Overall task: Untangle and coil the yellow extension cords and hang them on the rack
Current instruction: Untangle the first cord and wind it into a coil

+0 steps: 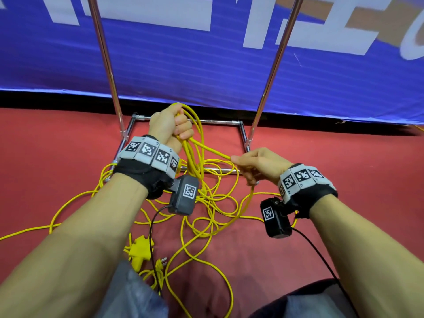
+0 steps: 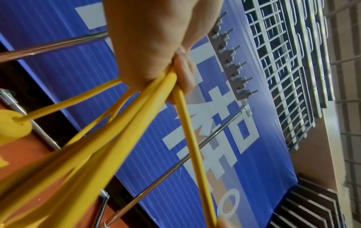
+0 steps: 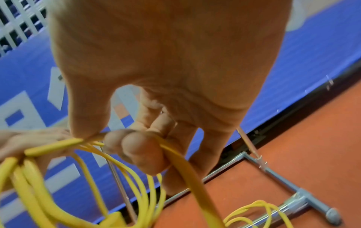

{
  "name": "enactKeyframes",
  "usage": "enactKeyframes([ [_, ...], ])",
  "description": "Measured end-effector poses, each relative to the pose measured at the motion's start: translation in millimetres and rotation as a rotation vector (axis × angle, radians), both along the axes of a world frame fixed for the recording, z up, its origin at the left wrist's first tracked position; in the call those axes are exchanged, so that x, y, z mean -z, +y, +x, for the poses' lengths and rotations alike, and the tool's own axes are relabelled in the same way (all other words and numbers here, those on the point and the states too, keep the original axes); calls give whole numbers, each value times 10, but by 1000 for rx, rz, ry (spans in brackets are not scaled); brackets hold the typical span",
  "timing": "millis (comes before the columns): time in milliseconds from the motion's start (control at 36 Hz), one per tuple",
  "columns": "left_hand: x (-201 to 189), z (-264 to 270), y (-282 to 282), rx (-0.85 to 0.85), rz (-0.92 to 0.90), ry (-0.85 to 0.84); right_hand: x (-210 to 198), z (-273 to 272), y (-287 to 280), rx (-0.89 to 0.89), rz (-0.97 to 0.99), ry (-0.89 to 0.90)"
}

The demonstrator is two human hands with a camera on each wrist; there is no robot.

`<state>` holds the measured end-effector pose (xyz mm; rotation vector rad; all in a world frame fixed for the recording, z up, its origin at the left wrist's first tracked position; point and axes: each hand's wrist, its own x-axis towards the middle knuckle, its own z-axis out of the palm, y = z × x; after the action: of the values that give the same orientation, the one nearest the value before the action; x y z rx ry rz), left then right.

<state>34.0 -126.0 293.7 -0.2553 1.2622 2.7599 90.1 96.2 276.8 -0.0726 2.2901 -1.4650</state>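
My left hand (image 1: 171, 127) closes its grip around several gathered loops of yellow extension cord (image 1: 195, 143), raised in front of the rack (image 1: 107, 65). My right hand (image 1: 257, 165) pinches one strand running from that bundle, to its right. The remaining cord (image 1: 206, 216) lies tangled on the red floor (image 1: 344, 157), near the rack's base, with a yellow socket block (image 1: 140, 249) nearer me.

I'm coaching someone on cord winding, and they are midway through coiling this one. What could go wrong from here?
1. The loose cord on the red floor crosses itself many times; pulling more through the right hand may tighten a knot.
2. It lies across the rack's base bars, so it could snag there.
3. The left hand grips several loops; adding more could let one slip out.
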Motion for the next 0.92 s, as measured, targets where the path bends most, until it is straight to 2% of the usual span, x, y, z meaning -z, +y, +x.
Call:
enactKeyframes([
  [83, -9, 0, -67, -52, -47, -7, 61, -34, 73, 65, 30, 5],
  [167, -23, 70, -1, -54, -282, 18, 61, -91, 104, 182, 63, 86],
  [278, 57, 118, 159, 83, -655, 33, -2, -170, 28, 364, 52, 199],
  [389, 127, 179, 273, 175, -772, 31, -35, -213, -119, 432, -30, 237],
  [444, 152, 216, 326, 196, -790, 31, -72, -216, -207, 420, -111, 209],
  [528, 177, 267, 401, 192, -789, 50, -174, -194, -330, 416, -284, 72],
  [583, 162, 295, 465, 189, -760, 60, -206, -164, -377, 393, -327, 29],
  [805, 202, 336, 654, 191, -595, 9, -157, 7, -382, 169, -226, 158],
  [917, 174, 303, 647, 51, -573, -39, -135, 23, -331, 117, -193, 138],
])
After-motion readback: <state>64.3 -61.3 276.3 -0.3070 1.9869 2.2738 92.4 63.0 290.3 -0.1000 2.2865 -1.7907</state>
